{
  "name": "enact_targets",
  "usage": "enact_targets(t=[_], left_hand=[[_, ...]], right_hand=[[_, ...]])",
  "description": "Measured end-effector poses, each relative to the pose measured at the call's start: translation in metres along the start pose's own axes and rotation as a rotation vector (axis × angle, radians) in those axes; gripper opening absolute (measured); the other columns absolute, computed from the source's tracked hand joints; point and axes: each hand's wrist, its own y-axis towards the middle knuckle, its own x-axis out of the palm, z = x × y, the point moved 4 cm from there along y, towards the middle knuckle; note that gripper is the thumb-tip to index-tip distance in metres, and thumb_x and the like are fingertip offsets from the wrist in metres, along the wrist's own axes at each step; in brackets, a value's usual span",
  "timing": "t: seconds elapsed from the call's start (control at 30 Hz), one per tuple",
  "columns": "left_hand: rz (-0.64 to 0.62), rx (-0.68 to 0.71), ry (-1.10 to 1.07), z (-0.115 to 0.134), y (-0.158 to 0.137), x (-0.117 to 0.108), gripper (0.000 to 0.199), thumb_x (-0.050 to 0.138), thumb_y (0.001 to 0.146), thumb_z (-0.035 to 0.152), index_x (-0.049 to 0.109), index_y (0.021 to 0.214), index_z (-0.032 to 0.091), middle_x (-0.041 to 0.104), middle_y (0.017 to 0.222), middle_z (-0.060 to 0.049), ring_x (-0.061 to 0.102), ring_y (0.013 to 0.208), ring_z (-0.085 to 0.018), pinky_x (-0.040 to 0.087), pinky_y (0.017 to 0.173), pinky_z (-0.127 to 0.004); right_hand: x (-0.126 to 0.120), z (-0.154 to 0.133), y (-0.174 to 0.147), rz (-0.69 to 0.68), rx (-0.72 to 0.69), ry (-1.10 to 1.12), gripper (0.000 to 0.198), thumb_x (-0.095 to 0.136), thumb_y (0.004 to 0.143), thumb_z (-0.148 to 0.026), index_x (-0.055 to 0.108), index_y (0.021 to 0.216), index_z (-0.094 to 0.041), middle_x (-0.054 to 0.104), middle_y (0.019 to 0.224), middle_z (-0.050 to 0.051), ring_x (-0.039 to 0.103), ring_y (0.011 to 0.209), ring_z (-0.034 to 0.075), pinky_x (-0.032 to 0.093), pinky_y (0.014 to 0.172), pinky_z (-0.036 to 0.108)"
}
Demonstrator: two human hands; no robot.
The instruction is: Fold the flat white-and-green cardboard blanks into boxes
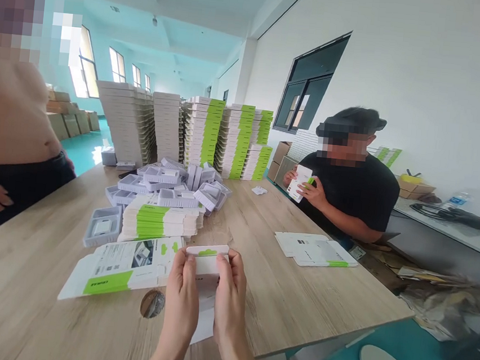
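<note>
Between my hands is a white cardboard box (207, 264) with a green-edged hanging slot in its top flap. My left hand (185, 288) grips its left side, thumb near the upper edge. On the right side my right hand (231, 295) grips it the same way. The box's lower part is partly hidden by my hands. To the left lies a flat printed carton (108, 269) with a green band. Just behind it is a stack of folded cartons (151, 220), with a heap of pale plastic trays (161, 178) beyond.
Tall stacks of white and green boxes (202, 134) stand at the table's far end. A seated person (350, 185) at right holds a carton; flat cartons (316, 249) lie nearby. Another person (12, 118) stands at left. The tabletop has a round hole (153, 304).
</note>
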Motion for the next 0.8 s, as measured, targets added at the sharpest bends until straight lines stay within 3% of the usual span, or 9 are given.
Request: enact_targets(t=[0.13,0.3,0.57,0.8], left_hand=[[0.025,0.036,0.022,-0.011,0.004,-0.003,0.029,0.041,0.099,0.048,0.058,0.105,0.025,0.067,0.093,-0.004,0.065,0.086,-0.023,0.054,0.077,-0.033],[0.066,0.104,0.031,-0.012,0.005,-0.001,0.028,0.044,0.099,0.051,0.053,0.100,0.024,0.062,0.091,-0.003,0.062,0.085,-0.022,0.052,0.079,-0.033],[0.184,0.148,0.024,-0.005,-0.008,0.006,0.047,0.036,0.100,0.068,0.050,0.084,0.025,0.057,0.077,-0.002,0.055,0.071,-0.022,0.049,0.067,-0.035],[0.184,0.163,-0.019,-0.025,-0.009,0.003,0.064,0.042,0.088,0.083,0.059,0.091,0.021,0.067,0.079,-0.005,0.061,0.068,-0.021,0.051,0.062,-0.033]], right_hand=[[0.001,-0.002,-0.002,-0.012,-0.009,-0.032,0.022,0.057,0.087,-0.049,0.057,0.085,-0.028,0.070,0.082,0.001,0.063,0.080,0.024,0.051,0.075,0.034],[-0.001,-0.001,0.002,-0.017,0.014,-0.035,0.022,0.058,0.084,-0.049,0.056,0.081,-0.027,0.066,0.079,0.000,0.060,0.081,0.024,0.048,0.076,0.034],[0.000,-0.007,0.006,-0.077,0.072,0.006,0.015,0.054,0.081,-0.040,0.052,0.074,-0.027,0.067,0.071,0.000,0.060,0.067,0.022,0.042,0.056,0.030],[0.005,-0.001,0.002,-0.060,0.034,0.005,0.014,0.050,0.083,-0.039,0.048,0.075,-0.027,0.065,0.070,-0.003,0.062,0.068,0.020,0.046,0.058,0.029]])
